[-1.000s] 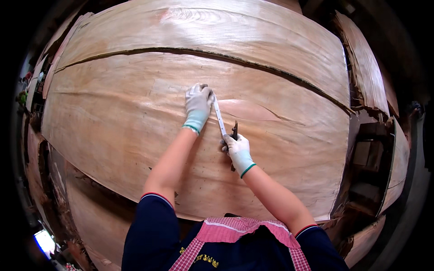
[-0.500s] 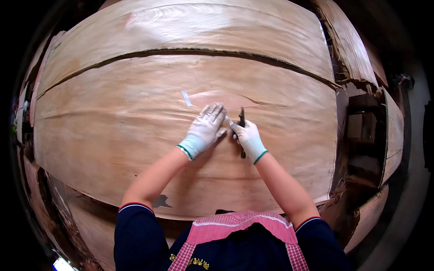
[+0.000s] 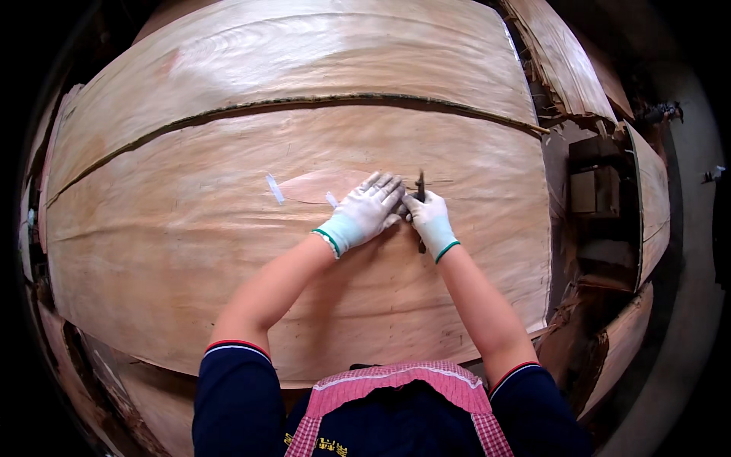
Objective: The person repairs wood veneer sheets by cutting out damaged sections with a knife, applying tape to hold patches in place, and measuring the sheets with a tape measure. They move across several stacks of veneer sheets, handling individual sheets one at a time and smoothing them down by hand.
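Observation:
A lens-shaped, pinkish veneer patch is set in the large wood veneer sheet before me. One white tape strip crosses its left tip. Another tape strip shows at its near edge, next to my left hand. My left hand, in a white glove, lies flat with fingers stretched over the patch's right part, hiding it. Close beside it, my gloved right hand is closed round a dark, narrow hand tool held upright in the picture; its exact kind is unclear. The right fingertips nearly touch the left fingers.
Beyond the sheet's dark, ragged far edge lies another veneer sheet. A crack runs right from the patch. Dark shelving and rough veneer pieces stand at the right. More veneer lies lower left.
Both hands have moved right along the patch. The tape strip that was between them is out of sight there, and a second strip now shows on the patch's near edge. The view has shifted.

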{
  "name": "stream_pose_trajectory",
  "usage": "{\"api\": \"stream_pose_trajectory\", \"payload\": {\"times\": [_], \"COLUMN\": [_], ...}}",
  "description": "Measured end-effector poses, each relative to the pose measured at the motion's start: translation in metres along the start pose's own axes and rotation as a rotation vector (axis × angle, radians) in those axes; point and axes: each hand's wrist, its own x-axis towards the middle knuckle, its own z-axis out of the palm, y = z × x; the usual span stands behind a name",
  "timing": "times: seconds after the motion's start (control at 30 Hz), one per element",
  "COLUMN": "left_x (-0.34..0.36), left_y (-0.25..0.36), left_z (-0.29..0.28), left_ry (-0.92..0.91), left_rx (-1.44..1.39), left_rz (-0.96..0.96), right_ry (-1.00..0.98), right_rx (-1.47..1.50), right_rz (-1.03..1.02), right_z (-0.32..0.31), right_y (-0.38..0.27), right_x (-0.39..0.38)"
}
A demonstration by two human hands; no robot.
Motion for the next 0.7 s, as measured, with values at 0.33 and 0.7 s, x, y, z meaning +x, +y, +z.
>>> {"api": "stream_pose_trajectory", "payload": {"times": [0.33, 0.7], "left_x": [0.017, -0.022], "left_y": [0.006, -0.033], "left_z": [0.0, -0.031], "left_ry": [0.261, 0.363], "left_rx": [-0.258, 0.039], "left_rz": [-0.272, -0.453], "right_ry": [-0.186, -0.168], "right_rx": [-0.014, -0.311], "right_rz": [0.023, 0.141], "right_z": [-0.032, -0.108], "right_y": [-0.029, -0.001], "right_x": [0.021, -0.054]}}
